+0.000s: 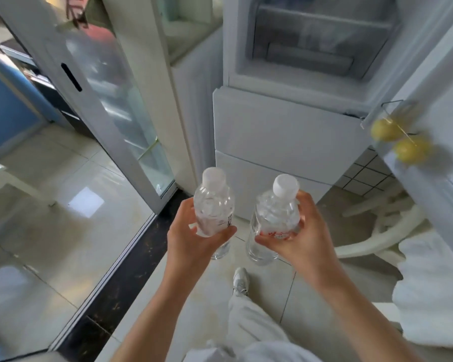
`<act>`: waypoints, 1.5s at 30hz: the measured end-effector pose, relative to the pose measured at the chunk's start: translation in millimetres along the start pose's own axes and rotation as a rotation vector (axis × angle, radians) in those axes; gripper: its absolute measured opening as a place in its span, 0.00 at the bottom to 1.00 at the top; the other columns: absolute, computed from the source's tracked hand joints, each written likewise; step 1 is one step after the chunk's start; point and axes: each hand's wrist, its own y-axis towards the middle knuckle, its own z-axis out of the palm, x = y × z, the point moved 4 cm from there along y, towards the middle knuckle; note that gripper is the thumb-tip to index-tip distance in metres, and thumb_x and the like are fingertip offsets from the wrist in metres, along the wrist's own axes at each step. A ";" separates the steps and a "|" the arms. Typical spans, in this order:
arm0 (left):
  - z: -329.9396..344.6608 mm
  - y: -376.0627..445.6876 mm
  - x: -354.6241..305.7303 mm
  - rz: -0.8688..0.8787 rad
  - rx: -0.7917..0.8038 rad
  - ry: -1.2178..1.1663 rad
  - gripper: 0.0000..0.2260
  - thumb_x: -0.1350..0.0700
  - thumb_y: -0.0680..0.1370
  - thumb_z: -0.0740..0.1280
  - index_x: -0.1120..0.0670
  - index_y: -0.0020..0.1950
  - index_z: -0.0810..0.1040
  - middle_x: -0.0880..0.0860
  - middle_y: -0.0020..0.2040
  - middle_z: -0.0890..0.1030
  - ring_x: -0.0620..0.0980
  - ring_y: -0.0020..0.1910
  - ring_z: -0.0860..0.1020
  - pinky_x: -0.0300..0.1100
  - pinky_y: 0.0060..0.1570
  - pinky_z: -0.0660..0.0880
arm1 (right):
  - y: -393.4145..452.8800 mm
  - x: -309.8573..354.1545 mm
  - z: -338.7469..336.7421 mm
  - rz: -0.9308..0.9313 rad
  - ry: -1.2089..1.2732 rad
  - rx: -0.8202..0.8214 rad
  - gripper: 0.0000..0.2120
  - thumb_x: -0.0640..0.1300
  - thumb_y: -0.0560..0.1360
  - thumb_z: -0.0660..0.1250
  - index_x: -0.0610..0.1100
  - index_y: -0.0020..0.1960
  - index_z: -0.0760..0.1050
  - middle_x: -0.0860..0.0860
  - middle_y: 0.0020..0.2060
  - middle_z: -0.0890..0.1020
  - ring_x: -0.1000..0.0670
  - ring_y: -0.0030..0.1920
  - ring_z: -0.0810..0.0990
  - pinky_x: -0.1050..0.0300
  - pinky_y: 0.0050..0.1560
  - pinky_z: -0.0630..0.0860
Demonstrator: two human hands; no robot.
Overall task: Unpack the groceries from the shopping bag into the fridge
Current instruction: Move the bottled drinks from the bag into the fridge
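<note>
Left hand (191, 236) grips one clear water bottle (214, 205), right hand (298, 231) grips another (275, 215) — both upright, side by side, held before the open fridge (285, 121), two lemons (398, 139) on its door shelf.

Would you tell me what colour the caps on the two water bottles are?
Both caps, left bottle's and right bottle's, are white, seen in the head view.

Two water bottles (214, 205), two lemons (385, 129).

Fridge compartment (322, 40) open ahead, path free; open door (429, 105) with lemons (398, 139) crowds right side.
</note>
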 end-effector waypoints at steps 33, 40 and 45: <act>210.9 473.0 -276.3 0.486 0.322 -0.181 0.27 0.60 0.60 0.81 0.51 0.56 0.76 0.46 0.48 0.83 0.42 0.46 0.82 0.34 0.44 0.78 | 447.2 131.6 -166.5 -0.275 -0.084 -0.540 0.42 0.42 0.57 0.82 0.55 0.66 0.67 0.58 0.56 0.79 0.57 0.55 0.79 0.54 0.56 0.78; 248.1 527.0 -311.9 0.527 0.369 -0.243 0.28 0.63 0.61 0.80 0.43 0.51 0.72 0.41 0.48 0.80 0.34 0.45 0.79 0.26 0.42 0.75 | 508.9 148.6 -188.0 -0.303 0.009 -0.596 0.42 0.40 0.58 0.82 0.55 0.66 0.66 0.56 0.55 0.79 0.58 0.53 0.80 0.61 0.51 0.78; 270.9 551.7 -316.3 0.511 0.383 -0.263 0.28 0.64 0.63 0.79 0.50 0.59 0.73 0.41 0.49 0.79 0.34 0.47 0.78 0.24 0.41 0.73 | 540.6 147.4 -197.1 -0.295 0.008 -0.588 0.41 0.38 0.58 0.81 0.55 0.64 0.65 0.58 0.53 0.79 0.60 0.51 0.80 0.64 0.50 0.78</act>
